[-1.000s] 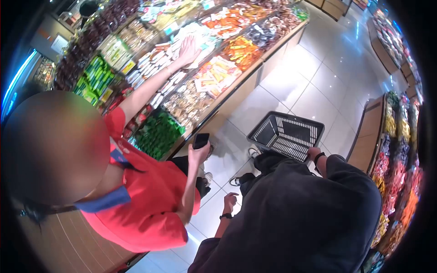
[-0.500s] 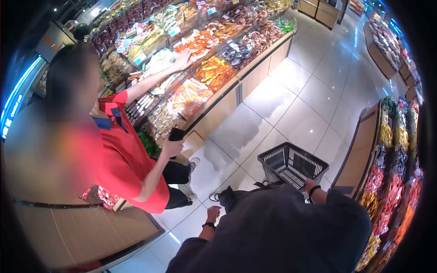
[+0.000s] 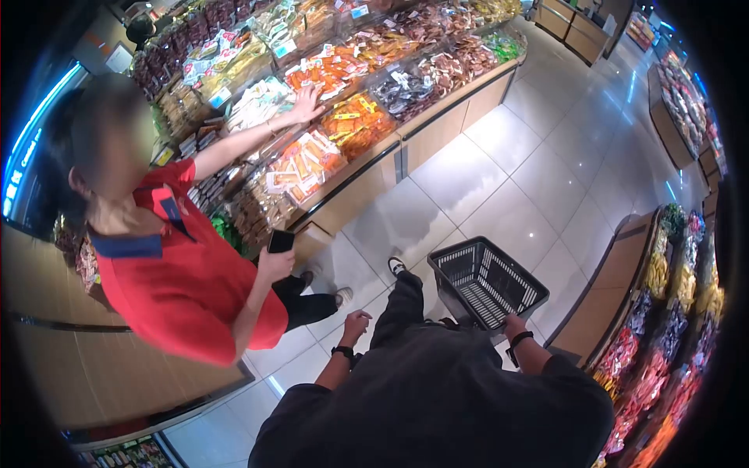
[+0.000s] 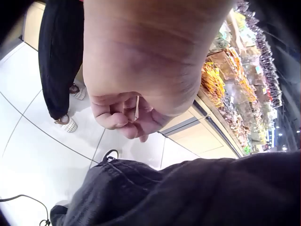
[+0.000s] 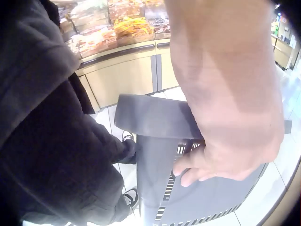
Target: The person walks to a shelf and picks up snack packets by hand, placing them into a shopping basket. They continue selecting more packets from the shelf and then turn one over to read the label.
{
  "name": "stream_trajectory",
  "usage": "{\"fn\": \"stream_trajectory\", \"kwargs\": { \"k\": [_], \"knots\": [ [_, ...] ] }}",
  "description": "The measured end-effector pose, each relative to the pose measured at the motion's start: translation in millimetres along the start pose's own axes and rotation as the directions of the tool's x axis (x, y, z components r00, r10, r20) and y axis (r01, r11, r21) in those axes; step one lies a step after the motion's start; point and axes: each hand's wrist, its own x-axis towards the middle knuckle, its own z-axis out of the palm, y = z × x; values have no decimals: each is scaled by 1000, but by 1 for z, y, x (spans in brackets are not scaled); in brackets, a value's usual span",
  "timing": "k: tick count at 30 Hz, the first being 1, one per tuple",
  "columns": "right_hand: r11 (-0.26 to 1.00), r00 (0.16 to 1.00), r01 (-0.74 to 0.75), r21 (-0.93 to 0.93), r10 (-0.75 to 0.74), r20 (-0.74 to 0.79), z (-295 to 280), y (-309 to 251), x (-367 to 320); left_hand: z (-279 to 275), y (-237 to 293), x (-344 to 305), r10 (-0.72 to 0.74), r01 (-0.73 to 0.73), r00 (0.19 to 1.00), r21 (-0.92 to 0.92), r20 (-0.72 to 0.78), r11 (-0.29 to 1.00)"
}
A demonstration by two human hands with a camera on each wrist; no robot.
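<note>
At the front of my body, my right hand (image 3: 513, 325) grips the near edge of a black shopping basket (image 3: 450, 271). In the right wrist view, its fingers (image 5: 190, 170) curl at the rim, against the slotted dark wall. No goods show inside the basket. My left hand (image 3: 356, 325) hangs beside my leg, and in the left wrist view its fingers (image 4: 115, 121) are loosely curled around nothing. To the left, a person in a red shirt (image 3: 187, 269) holds a black phone (image 3: 281, 241) and reaches one hand (image 3: 306, 106) over the packets on a display counter (image 3: 359, 199).
Orange packets (image 3: 357, 123) and several other kinds of wrapped goods fill the counter. Close on my right stands a shelf (image 3: 597, 292) with bagged goods (image 3: 620, 352). Pale floor tiles (image 3: 507, 160) run between them. A brown wooden surface (image 3: 148, 374) lies at the lower left.
The view has swung and my foot has come forward. The basket stays in my right hand. The person in red now shows further left, with their reaching hand over the orange packets.
</note>
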Motion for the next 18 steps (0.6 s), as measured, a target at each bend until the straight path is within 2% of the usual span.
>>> {"fn": "stream_trajectory", "kwargs": {
  "k": [2, 3, 4, 5, 6, 7, 8, 10, 12, 13, 14, 15, 16, 18],
  "knots": [
    [992, 993, 113, -65, -114, -11, 3, -14, 30, 10, 24, 30, 26, -26, 999, -15, 22, 1000],
    [989, 996, -65, 129, 73, -53, 8, -65, 24, 14, 32, 46, 41, -41, 998, 0, 57, 999],
    [918, 964, -229, 324, 261, -58, 10, -98, 24, 18, 41, 62, 54, -56, 994, 15, 93, 998],
    [945, 988, -142, 295, 155, -20, 11, -96, 43, 21, 51, 77, 51, -52, 993, 3, 107, 999],
    [944, 988, -138, 300, 155, -31, 10, -120, 48, 24, 63, 90, 56, -62, 992, 54, 114, 997],
    [956, 991, 132, -262, -132, 16, -1, -145, 48, 26, 71, 106, 62, -67, 991, 41, 119, 997],
    [595, 922, 374, -712, -324, 213, -11, -164, 50, 31, 77, 118, 60, -63, 990, 25, 126, 998],
    [684, 937, 342, -644, -301, 177, -14, -202, 66, 36, 93, 136, 65, -71, 989, 41, 130, 997],
    [652, 957, 288, -701, -221, 188, -16, -240, 86, 38, 100, 156, 98, -103, 992, 55, 78, 993],
    [848, 978, 206, -487, -173, 113, -12, -248, 101, 39, 106, 161, 76, -80, 993, 45, 88, 996],
    [962, 999, 6, -273, 5, 38, -11, -258, 118, 40, 112, 166, 56, -59, 994, 34, 98, 998],
    [983, 982, -184, -23, 183, -38, -8, -277, 130, 41, 115, 171, 48, -52, 994, 33, 102, 998],
    [937, 945, -274, 217, 304, -120, 0, -281, 152, 42, 116, 175, 27, -31, 994, 36, 107, 999],
    [919, 949, -207, 335, 272, -161, 2, -302, 171, 49, 113, 183, -2, -2, 994, 35, 109, 999]
  ]
}}
